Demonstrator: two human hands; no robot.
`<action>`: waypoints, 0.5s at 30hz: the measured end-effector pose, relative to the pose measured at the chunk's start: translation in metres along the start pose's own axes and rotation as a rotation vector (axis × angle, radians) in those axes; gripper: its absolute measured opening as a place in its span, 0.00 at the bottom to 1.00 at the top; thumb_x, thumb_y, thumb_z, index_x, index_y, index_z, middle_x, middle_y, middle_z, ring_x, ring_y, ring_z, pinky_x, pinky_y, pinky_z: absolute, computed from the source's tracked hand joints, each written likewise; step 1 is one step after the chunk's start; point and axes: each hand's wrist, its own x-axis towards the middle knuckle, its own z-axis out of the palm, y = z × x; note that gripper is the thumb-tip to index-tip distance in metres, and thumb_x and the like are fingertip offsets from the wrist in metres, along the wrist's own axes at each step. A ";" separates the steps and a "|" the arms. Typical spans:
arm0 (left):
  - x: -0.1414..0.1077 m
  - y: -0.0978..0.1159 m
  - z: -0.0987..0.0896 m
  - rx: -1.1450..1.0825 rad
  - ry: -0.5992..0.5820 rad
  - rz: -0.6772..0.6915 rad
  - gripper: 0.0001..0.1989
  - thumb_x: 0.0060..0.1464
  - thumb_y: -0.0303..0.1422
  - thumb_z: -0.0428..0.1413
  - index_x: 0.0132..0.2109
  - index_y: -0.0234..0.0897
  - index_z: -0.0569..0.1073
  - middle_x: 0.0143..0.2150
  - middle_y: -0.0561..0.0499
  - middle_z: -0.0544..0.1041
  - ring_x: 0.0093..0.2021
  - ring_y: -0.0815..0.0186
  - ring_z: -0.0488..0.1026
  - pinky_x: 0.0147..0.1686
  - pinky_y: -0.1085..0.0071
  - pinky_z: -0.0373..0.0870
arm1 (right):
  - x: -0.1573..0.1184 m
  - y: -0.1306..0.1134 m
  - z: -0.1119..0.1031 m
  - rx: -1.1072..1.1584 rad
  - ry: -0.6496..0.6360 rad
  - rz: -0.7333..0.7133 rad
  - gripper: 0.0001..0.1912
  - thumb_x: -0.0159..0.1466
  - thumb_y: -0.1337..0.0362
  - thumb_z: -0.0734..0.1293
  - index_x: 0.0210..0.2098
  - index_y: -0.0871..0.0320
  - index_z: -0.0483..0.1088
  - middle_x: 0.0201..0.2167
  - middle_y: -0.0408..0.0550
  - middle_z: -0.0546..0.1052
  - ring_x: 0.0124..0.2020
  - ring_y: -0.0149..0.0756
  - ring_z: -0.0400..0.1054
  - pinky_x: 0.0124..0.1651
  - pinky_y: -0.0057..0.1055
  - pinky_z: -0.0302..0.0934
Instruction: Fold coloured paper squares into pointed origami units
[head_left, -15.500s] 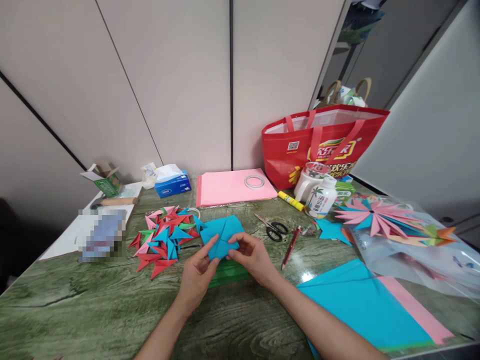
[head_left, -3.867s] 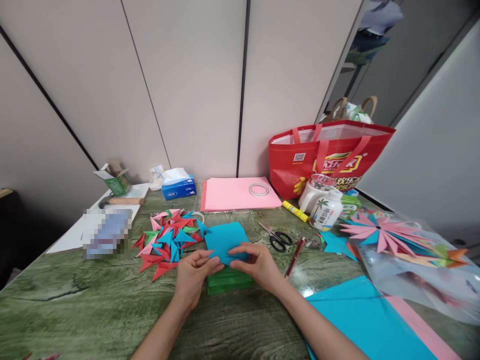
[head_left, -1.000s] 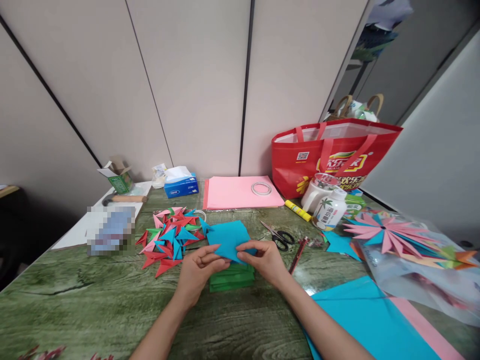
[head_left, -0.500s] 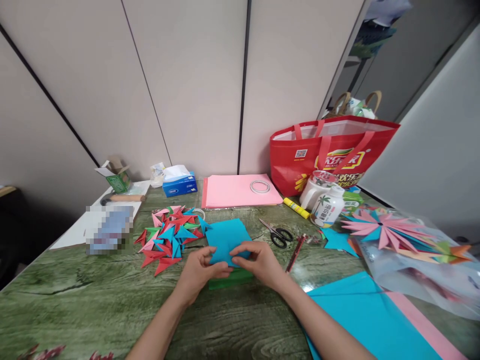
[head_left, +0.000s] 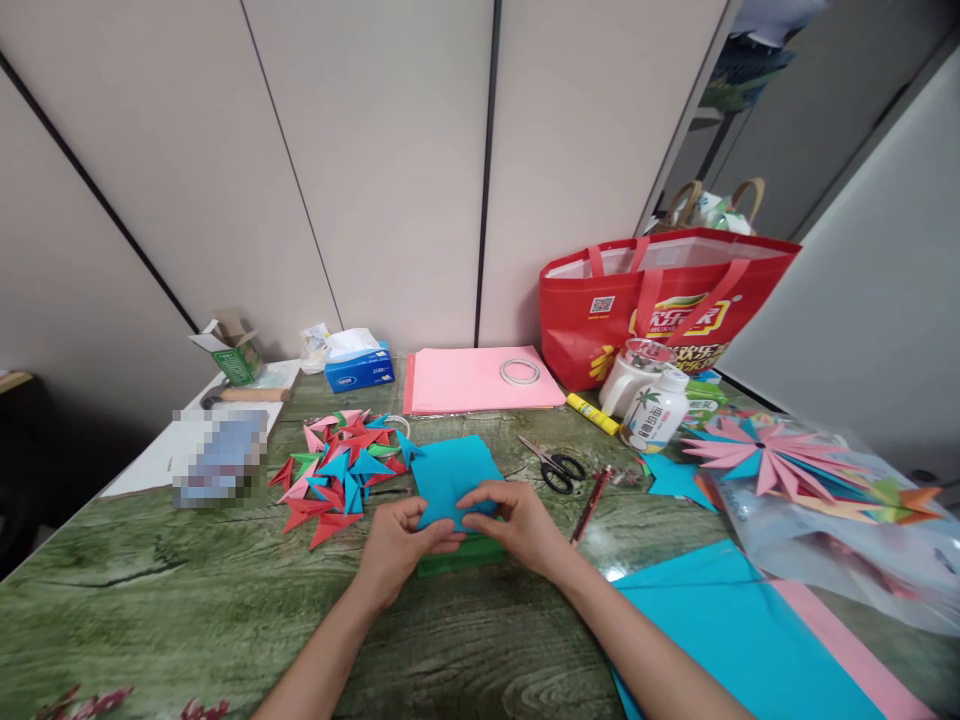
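A square of blue paper lies in front of me, over some green paper that shows along its near edge. My left hand pinches the paper's near left side between thumb and fingers. At the near right, my right hand has thumb and forefinger closed on the same blue paper. Whether it is one sheet or several cannot be made out. Left of the paper is a pile of folded paper pieces in red, blue, pink and green. Black-handled scissors rest to the right.
Beyond the scissors lie a red pen and a yellow glue stick. Pink paper with a tape roll is at the back. A white bottle, red bag and large blue sheets stand or lie rightward.
My left thumb has shifted slightly up and left along the paper's near edge. The right hand's pinch barely differs, and the other things stay in place.
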 end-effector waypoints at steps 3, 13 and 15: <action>0.001 -0.002 0.000 0.008 0.006 0.024 0.11 0.32 0.34 0.64 0.24 0.32 0.72 0.21 0.53 0.77 0.26 0.60 0.76 0.30 0.65 0.73 | 0.001 0.000 0.001 -0.034 0.011 -0.051 0.04 0.51 0.67 0.68 0.29 0.58 0.73 0.25 0.43 0.74 0.27 0.31 0.65 0.28 0.24 0.54; 0.003 -0.012 0.002 -0.041 0.042 0.076 0.10 0.34 0.33 0.63 0.23 0.32 0.72 0.19 0.56 0.75 0.22 0.66 0.73 0.30 0.67 0.73 | -0.001 -0.003 0.009 -0.071 0.107 -0.036 0.09 0.46 0.72 0.68 0.28 0.58 0.70 0.27 0.43 0.71 0.28 0.30 0.63 0.25 0.22 0.54; 0.003 -0.010 0.003 -0.055 0.034 0.058 0.10 0.34 0.33 0.64 0.24 0.32 0.72 0.21 0.55 0.76 0.23 0.65 0.74 0.31 0.67 0.73 | -0.001 -0.003 0.008 -0.058 0.107 -0.018 0.10 0.45 0.73 0.67 0.29 0.58 0.70 0.27 0.42 0.71 0.27 0.29 0.62 0.26 0.22 0.54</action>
